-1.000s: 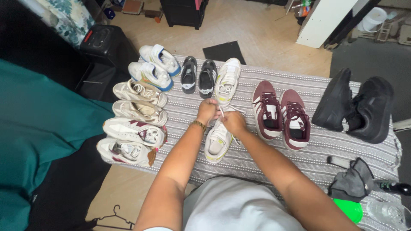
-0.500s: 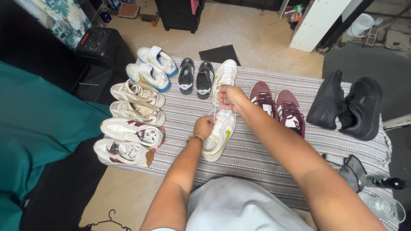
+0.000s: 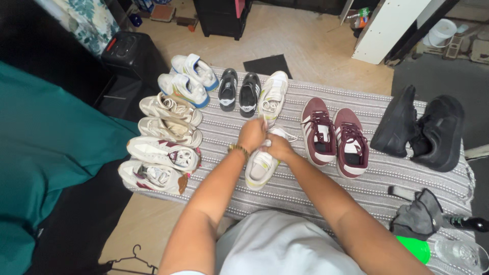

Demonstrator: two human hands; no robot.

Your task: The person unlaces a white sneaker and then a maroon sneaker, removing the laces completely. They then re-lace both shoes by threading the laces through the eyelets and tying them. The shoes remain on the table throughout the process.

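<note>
A white sneaker with yellow-green trim lies on the striped grey mat right in front of me. My left hand and my right hand are both closed on its white laces, close together above the tongue. Its matching sneaker lies just beyond, toe pointing away. A gold bracelet sits on my left wrist.
Maroon sneakers lie right of my hands, black shoes further right. Black sneakers, blue-white sneakers and several beige and white ones lie left. A grey cloth, green bottle and black speaker are nearby.
My right hand pulled a lace up and away, then came back down beside my left hand over the sneaker's tongue.
</note>
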